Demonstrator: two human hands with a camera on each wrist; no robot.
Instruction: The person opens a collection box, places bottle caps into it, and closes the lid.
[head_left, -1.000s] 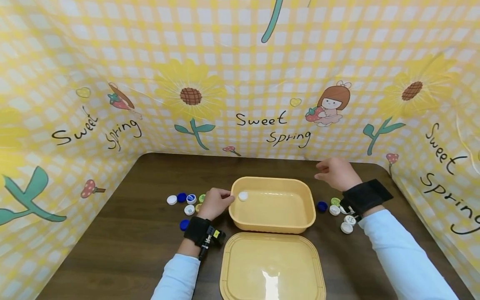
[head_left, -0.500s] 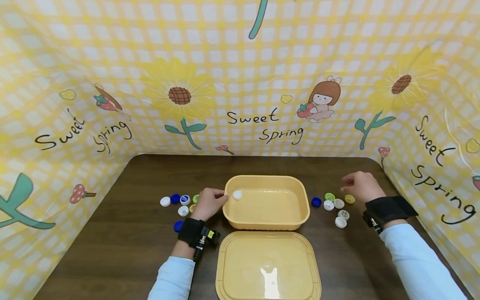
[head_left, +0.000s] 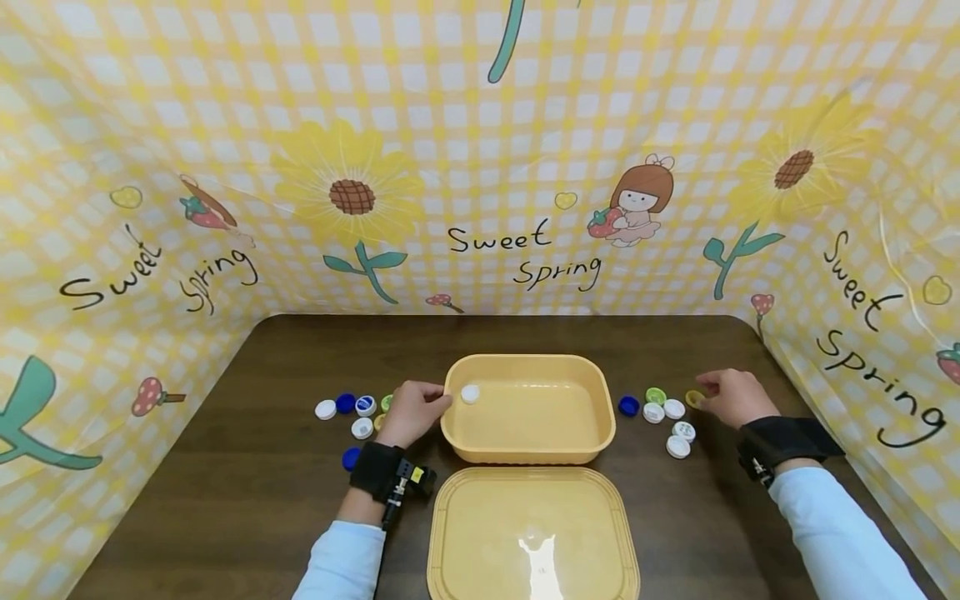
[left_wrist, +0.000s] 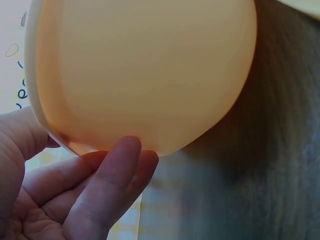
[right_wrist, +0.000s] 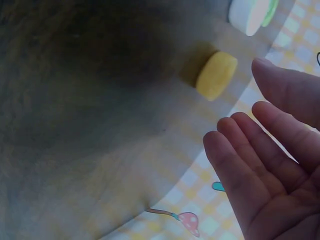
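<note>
My left hand (head_left: 411,414) pinches the left rim of a yellow plastic box (head_left: 536,450). In the left wrist view the thumb lies on one side of the box wall (left_wrist: 160,75) and the fingers on the other. Inside the box, near that rim, lies one white bottle cap (head_left: 470,394). Over on the right, my right hand (head_left: 738,398) is beside a yellow bottle cap (head_left: 694,399), its fingers loosely bent. The right wrist view shows this yellow cap (right_wrist: 217,76) apart from the fingertips, with nothing between thumb and fingers.
A flat yellow lid (head_left: 532,533) lies in front of the box. Right of the box are a blue cap (head_left: 628,406), a green cap (head_left: 656,396) and several white caps (head_left: 678,447). More caps (head_left: 346,403) lie left, some partly behind the left hand. Patterned cloth (head_left: 465,167) surrounds the dark table (head_left: 217,500).
My right hand has moved right and down toward the yellow cap, from behind the right-hand caps. The left hand stays at the box rim. The head view has shifted slightly.
</note>
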